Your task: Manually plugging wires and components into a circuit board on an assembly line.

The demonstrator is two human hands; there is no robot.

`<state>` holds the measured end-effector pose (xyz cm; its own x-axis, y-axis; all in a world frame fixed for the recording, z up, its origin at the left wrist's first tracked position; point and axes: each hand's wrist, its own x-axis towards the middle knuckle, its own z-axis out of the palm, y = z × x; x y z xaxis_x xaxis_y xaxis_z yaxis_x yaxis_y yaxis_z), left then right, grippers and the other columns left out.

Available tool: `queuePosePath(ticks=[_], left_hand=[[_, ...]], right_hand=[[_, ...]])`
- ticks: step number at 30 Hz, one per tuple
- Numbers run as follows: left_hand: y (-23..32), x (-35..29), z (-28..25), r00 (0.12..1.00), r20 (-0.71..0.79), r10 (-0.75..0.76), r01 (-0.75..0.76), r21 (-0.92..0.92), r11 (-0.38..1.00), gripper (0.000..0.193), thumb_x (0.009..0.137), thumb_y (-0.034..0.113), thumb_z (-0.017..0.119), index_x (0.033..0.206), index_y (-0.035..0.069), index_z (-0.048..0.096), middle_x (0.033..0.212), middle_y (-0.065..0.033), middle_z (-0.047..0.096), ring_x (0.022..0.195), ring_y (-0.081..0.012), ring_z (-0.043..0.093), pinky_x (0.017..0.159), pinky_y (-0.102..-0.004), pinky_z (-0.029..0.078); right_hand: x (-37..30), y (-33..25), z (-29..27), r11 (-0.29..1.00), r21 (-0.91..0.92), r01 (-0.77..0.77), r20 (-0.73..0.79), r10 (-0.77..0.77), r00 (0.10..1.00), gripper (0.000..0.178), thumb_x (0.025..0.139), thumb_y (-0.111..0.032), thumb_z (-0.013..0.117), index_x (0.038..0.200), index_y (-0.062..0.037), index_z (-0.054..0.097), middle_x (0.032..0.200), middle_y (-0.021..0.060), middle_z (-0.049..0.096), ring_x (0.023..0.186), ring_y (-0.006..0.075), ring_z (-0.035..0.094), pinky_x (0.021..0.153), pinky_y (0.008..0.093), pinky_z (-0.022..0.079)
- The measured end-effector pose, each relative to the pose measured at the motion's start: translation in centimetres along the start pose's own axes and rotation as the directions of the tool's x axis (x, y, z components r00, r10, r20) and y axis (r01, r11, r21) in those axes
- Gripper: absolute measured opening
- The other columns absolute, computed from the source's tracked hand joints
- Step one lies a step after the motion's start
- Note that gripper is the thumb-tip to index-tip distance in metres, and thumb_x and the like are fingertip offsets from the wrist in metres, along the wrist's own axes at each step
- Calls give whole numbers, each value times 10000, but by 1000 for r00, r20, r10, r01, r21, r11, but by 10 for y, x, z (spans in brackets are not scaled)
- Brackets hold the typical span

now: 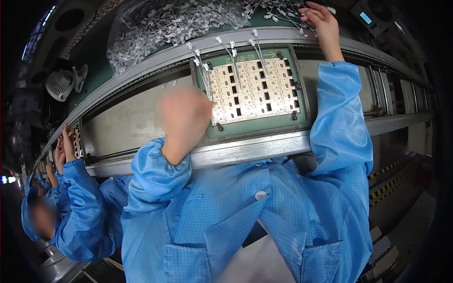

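A light-coloured circuit board panel (252, 101) with rows of small boards lies in a green fixture (278, 120) in front of me. Several short cables (258, 49) with white connectors hang over its far edge, their wires lying across the panel. My left hand (184, 113), blurred, is over the panel's left edge; its fingers do not show clearly. Beyond the far rail, my right hand (324, 23) is raised over loose cables, its fingers pinched on a thin cable with a white connector. That hand partly hides what it grips.
A clear plastic bag (165, 33) heaped with white-connector cables lies beyond the rail. Metal conveyor rails (255, 150) run along both sides of the fixture. A white slotted object (60, 85) sits far left. At left, a co-worker in blue (87, 212) has hands at the line.
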<state>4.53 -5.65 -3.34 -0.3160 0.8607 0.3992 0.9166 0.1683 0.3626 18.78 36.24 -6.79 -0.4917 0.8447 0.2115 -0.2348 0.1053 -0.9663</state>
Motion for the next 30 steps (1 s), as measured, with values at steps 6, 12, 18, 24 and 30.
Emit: queuePosePath(ticks=[6,12,18,24,30], left_hand=[[1,-1,-1,998,38,-57,59,-59,996,117,740,86,768,833,145,730,911,47,635,1008,-230,542,888,-389,339],[4,-3,1,998,1,-56,56,-20,998,117,744,91,765,840,140,722,915,42,629,999,-232,542,882,-392,340],[1,-3,1,1000,-3,-29,29,-5,1000,115,756,86,768,862,125,741,920,32,639,973,-227,524,868,-356,339],[-1,-4,-1,996,41,-79,82,-75,994,94,774,106,742,862,138,736,931,45,626,1011,-236,524,891,-384,333],[0,-3,-1,993,74,-91,96,-66,993,89,796,119,734,883,138,742,961,47,627,1028,-243,517,904,-395,331]], right_hand=[[-19,-17,25,994,-106,-12,17,14,1000,497,944,-9,566,1396,-66,368,936,105,683,661,139,645,558,237,513],[-3,10,-4,989,-122,81,124,-66,990,308,1022,-177,575,1255,22,609,1105,133,704,891,161,696,825,266,554],[2,15,-9,975,-200,94,166,-61,984,333,988,-135,617,1281,22,605,1107,128,705,913,152,691,814,258,555],[9,15,-13,977,-201,66,154,-35,987,330,979,-138,629,1274,10,621,1100,101,716,886,124,677,774,226,526],[-14,-17,13,996,-36,-86,-1,86,996,367,936,-5,592,1282,-20,470,879,97,675,613,143,635,511,226,500]])
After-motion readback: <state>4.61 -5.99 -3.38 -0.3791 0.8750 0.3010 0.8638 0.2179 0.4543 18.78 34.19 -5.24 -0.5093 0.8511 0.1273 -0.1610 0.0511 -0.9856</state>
